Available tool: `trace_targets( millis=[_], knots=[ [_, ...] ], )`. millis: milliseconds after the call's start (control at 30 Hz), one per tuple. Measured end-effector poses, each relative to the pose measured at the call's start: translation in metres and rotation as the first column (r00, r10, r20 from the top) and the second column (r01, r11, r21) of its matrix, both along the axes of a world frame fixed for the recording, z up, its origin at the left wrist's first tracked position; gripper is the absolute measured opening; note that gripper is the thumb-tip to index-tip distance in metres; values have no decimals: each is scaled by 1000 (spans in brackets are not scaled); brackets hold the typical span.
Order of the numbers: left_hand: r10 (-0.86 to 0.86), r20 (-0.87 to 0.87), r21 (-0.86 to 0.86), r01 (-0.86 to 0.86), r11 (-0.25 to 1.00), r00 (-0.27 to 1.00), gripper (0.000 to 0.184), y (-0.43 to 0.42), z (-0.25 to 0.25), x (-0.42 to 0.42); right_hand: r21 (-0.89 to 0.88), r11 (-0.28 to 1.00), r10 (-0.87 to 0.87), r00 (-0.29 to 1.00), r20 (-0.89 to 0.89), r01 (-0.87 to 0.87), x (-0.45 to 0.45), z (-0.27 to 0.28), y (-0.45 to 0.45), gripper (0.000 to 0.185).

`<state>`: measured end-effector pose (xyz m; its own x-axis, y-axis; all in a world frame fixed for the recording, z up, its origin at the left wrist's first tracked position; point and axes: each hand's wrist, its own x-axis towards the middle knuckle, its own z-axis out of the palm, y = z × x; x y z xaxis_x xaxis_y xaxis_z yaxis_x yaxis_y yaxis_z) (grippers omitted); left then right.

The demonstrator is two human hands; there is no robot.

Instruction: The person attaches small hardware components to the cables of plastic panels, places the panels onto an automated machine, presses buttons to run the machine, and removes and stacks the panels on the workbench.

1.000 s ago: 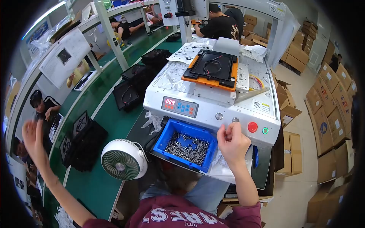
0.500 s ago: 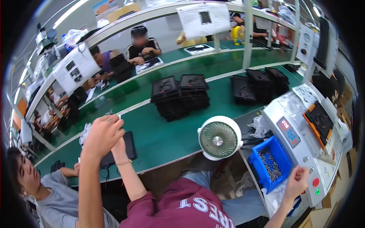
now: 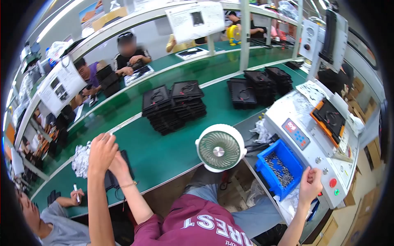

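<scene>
My left hand (image 3: 118,163), a bracelet at its wrist, is raised over the near bench edge at left. A co-worker's hand (image 3: 103,149) overlaps it and hides most of its fingers. Under them a flat black panel (image 3: 126,162) lies partly covered on the green bench. My right hand (image 3: 310,184) has its fingers curled closed, between the blue bin (image 3: 269,186) and the machine's buttons; whether they hold anything tiny is hidden. Small metal screws (image 3: 283,174) lie in that bin.
A white fan (image 3: 219,148) stands at the bench's front edge. Stacks of black panels (image 3: 172,108) are behind it. At right, a white machine (image 3: 303,119) carries an orange fixture (image 3: 328,123). The co-worker in grey sits at left, holding a white pen (image 3: 76,192).
The view has shifted, moving the bench and stacks leftward in the picture. My left hand and the co-worker's hand appear lower. My right hand stays curled beside the bin.
</scene>
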<state>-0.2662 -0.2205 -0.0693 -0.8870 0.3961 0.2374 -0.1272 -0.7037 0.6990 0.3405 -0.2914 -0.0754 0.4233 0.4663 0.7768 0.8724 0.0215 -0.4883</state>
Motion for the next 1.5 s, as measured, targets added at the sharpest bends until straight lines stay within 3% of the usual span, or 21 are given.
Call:
trace_targets(
  millis=[367,467,500,600,667,800,833,900,967,1133,1233,1500],
  knots=[
    [72,133,-109,-58,992,989,17,-11,-8,2,20,999,41,999,18,-41,-7,12,-6,17],
    [27,90,-150,-13,989,996,18,5,-9,30,57,993,98,993,59,-101,-7,15,-7,18],
    [-18,34,-159,23,987,999,23,16,-11,45,32,990,132,987,89,-135,-4,14,-9,15],
    [-137,-122,-188,112,976,983,37,43,5,106,4,972,234,969,-77,-234,-20,36,-3,15],
    [-286,-200,-136,263,955,937,30,63,33,146,-84,942,324,946,-30,-326,-47,70,12,24],
    [-630,-347,-65,652,755,695,21,104,81,207,-345,809,501,865,-18,-475,-96,118,100,40],
    [-701,-383,-72,737,672,602,20,114,91,218,-305,832,513,851,109,-463,-101,110,139,44],
    [-811,-341,-46,853,520,475,18,133,103,238,-473,812,456,878,147,-343,-105,93,216,56],
    [-859,-301,-10,900,436,413,16,147,108,253,-646,738,347,930,120,-192,-113,74,281,78],
    [-917,-175,-20,930,367,358,14,182,85,264,-786,618,49,996,73,27,-139,28,361,119],
    [-941,-118,-63,943,327,318,11,200,79,260,-823,569,-9,1000,7,11,-146,17,377,117],
    [-954,-2,-108,948,298,299,12,225,62,263,-769,639,-18,1000,13,21,-167,16,378,111]
  ],
)
